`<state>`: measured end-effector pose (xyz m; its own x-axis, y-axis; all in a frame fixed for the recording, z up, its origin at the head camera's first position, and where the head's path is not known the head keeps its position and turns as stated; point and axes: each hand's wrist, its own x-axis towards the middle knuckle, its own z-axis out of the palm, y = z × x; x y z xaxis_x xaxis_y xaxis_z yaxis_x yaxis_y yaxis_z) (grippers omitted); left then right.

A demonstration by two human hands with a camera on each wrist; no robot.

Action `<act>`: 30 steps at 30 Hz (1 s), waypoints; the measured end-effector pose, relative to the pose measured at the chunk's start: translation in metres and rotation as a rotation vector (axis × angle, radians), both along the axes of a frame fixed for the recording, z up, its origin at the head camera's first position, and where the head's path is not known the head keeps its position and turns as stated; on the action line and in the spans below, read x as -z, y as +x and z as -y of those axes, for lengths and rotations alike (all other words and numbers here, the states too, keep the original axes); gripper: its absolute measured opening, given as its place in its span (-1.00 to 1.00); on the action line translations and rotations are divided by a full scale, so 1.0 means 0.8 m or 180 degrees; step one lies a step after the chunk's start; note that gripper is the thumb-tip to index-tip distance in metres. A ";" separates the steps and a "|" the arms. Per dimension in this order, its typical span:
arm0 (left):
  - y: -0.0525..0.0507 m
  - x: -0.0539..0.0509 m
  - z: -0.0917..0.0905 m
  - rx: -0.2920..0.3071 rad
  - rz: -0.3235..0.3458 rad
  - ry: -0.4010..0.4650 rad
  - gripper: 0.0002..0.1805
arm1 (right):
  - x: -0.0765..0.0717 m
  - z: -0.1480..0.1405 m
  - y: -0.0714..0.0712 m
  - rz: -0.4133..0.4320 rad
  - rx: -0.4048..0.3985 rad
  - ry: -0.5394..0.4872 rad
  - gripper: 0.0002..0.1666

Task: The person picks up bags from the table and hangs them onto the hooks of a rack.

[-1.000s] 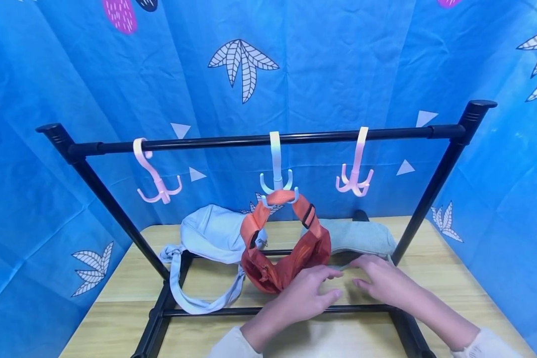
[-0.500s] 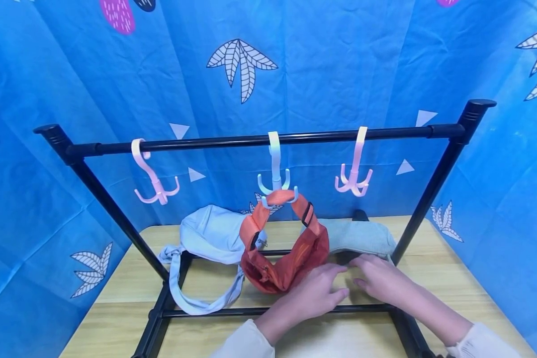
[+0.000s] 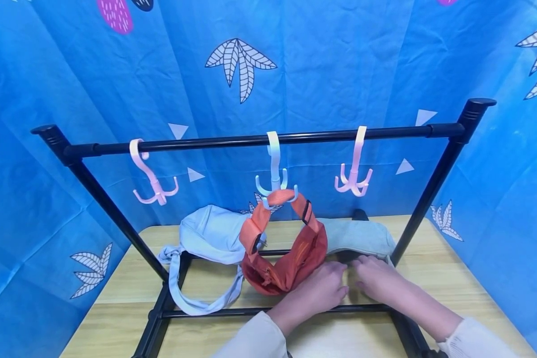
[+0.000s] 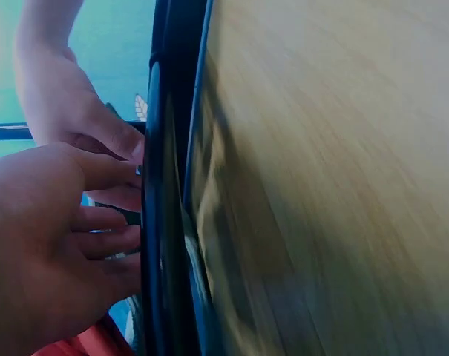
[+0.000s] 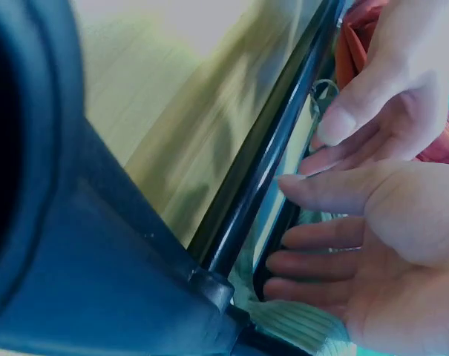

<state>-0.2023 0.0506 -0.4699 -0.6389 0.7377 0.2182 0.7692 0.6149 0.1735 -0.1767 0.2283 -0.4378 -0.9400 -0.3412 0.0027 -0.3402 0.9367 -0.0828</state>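
My left hand (image 3: pixel 316 291) reaches low behind the front lower bar, beside the red waist bag (image 3: pixel 302 261). This bag hangs by its orange strap from the middle blue hook (image 3: pixel 275 169). To its right, my right hand (image 3: pixel 378 278) is at the near edge of a grey-green corduroy bag (image 3: pixel 360 236) lying on the table. In the right wrist view, both thumbs stand apart from the loosely extended fingers, and ribbed green fabric (image 5: pixel 302 322) lies just under my right fingers. Fingertips of the left hand (image 4: pixel 53 237) are partly hidden by the bar; no grip on the fabric shows.
A black rack (image 3: pixel 215 143) spans the table, with pink hooks at left (image 3: pixel 154 181) and right (image 3: pixel 353 174). A light blue bag (image 3: pixel 212 233) with a knotted strap lies at left. The lower front bar (image 3: pixel 219 312) crosses before the hands. A blue patterned curtain (image 3: pixel 340 59) stands behind.
My left hand has moved slightly right and its fingers have turned downward. The right hand has shifted little, its fingers now pointing lower. The bags stay in place.
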 end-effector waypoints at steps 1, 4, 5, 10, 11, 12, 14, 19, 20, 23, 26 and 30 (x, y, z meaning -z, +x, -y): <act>-0.001 0.001 -0.001 0.0000 -0.0037 -0.0039 -0.59 | 0.000 0.001 0.001 -0.0025 -0.0003 0.0047 -0.57; -0.003 0.005 -0.004 -0.0070 -0.0076 -0.0170 -0.60 | 0.002 0.004 0.001 -0.0071 0.0000 0.0163 -0.57; -0.004 0.006 -0.005 -0.0109 -0.0072 -0.0221 -0.59 | 0.003 0.005 0.001 -0.0070 0.0014 0.0192 -0.57; -0.009 0.012 -0.007 -0.0270 -0.0087 -0.0442 -0.54 | 0.006 0.006 -0.001 -0.0058 0.0068 0.0254 -0.59; -0.010 0.013 -0.007 -0.0285 -0.0110 -0.0474 -0.57 | 0.007 0.005 -0.002 -0.0042 0.0080 0.0253 -0.60; -0.011 0.013 -0.007 -0.0289 -0.0140 -0.0495 -0.58 | 0.007 0.005 -0.002 -0.0025 0.0096 0.0250 -0.62; -0.013 0.014 -0.006 -0.0294 -0.0191 -0.0520 -0.62 | 0.007 0.004 -0.003 -0.0008 0.0118 0.0244 -0.67; -0.016 0.017 -0.009 -0.0276 -0.0360 -0.0658 -0.69 | 0.009 0.002 -0.004 -0.0072 0.0105 0.0232 -0.86; -0.017 0.019 -0.010 -0.0271 -0.0393 -0.0691 -0.71 | 0.010 0.001 -0.004 -0.0079 0.0102 0.0225 -0.86; -0.019 0.022 -0.014 -0.0278 -0.0377 -0.0742 -0.71 | 0.010 0.000 -0.005 -0.0042 0.0095 0.0203 -0.82; -0.021 0.025 -0.015 -0.0307 -0.0273 -0.0771 -0.69 | 0.010 0.000 -0.006 0.0055 0.0119 0.0193 -0.78; -0.022 0.026 -0.015 -0.0321 -0.0269 -0.0796 -0.66 | 0.010 -0.002 -0.008 0.0200 0.0196 0.0180 -0.77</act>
<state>-0.2197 0.0627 -0.4905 -0.6992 0.7089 0.0929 0.7073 0.7048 -0.0553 -0.1831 0.2302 -0.4455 -0.9569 -0.2807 -0.0746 -0.2776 0.9595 -0.0487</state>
